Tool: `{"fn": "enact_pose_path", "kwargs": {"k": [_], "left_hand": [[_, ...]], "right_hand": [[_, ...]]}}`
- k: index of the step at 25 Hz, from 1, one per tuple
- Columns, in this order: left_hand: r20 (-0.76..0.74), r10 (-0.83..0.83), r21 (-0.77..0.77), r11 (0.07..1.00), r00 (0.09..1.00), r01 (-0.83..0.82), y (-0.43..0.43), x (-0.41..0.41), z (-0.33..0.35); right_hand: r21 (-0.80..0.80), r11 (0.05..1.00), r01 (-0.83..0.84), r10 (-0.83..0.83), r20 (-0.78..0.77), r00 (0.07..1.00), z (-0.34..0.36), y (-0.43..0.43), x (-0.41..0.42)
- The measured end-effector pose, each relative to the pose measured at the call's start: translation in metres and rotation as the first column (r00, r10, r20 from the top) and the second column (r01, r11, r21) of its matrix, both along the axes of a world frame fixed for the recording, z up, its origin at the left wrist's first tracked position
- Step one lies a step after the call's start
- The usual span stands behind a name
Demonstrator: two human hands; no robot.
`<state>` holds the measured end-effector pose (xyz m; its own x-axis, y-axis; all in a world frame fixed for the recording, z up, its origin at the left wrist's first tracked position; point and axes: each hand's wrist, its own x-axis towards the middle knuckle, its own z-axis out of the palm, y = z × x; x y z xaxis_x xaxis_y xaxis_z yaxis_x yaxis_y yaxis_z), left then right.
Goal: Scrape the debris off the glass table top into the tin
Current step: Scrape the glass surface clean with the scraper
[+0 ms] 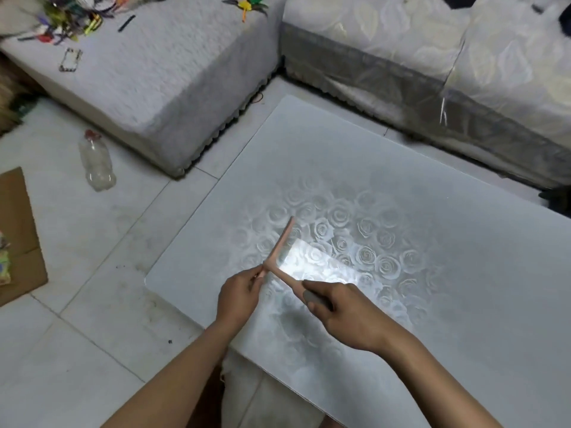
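The frosted glass table top (432,180) with a rose pattern fills the middle and right of the head view. A pink T-shaped scraper (279,242) lies tilted over its near left part, the blade pointing away from me. My left hand (239,296) pinches the blade's near end by the table's left edge. My right hand (346,313) grips the scraper's grey handle, fingers curled round it. A bright light reflection sits on the glass just right of the blade. I cannot make out any debris on the glass, and no tin is in view.
An empty plastic bottle (97,162) lies on the white tiled floor to the left, near a sheet of cardboard (18,239). A covered sofa (154,81) with colourful clutter (68,20) stands at the back left, and another sofa (432,57) runs behind the table.
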<state>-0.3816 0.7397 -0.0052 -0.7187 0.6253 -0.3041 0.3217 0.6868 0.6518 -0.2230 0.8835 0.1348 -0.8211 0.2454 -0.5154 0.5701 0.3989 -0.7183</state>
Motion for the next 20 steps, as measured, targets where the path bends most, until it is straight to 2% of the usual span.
{"fn": "enact_pose_path", "kwargs": {"k": [3, 8, 12, 14, 17, 20], "left_hand": [[-0.002, -0.057, -0.073, 0.996, 0.998, 0.057, -0.002, -0.081, -0.002], [0.030, -0.150, -0.182, 0.971, 0.988, 0.153, 0.002, -0.207, -0.011], [0.103, -0.215, -0.307, 0.922, 0.971, 0.236, 0.011, -0.268, -0.023], [0.158, -0.211, -0.341, 0.905, 0.965, 0.254, 0.015, -0.282, -0.030], [0.267, -0.163, -0.355, 0.900, 0.950, 0.254, 0.020, -0.287, -0.038], [0.338, -0.125, -0.370, 0.894, 0.933, 0.254, 0.030, -0.290, -0.046]], "right_hand": [[0.038, 0.999, -0.004, 0.003, 0.006, 1.000, -0.009, -0.005, -0.078], [-0.017, 0.996, 0.082, -0.081, 0.075, 0.994, -0.025, -0.004, -0.194], [-0.052, 0.980, 0.190, -0.174, 0.225, 0.959, -0.033, 0.015, -0.238], [-0.035, 0.986, 0.165, -0.146, 0.311, 0.939, -0.034, 0.018, -0.247], [0.203, 0.972, -0.122, 0.025, 0.424, 0.905, -0.036, 0.006, -0.263], [0.417, 0.881, -0.224, 0.036, 0.413, 0.910, -0.038, -0.016, -0.278]]}}
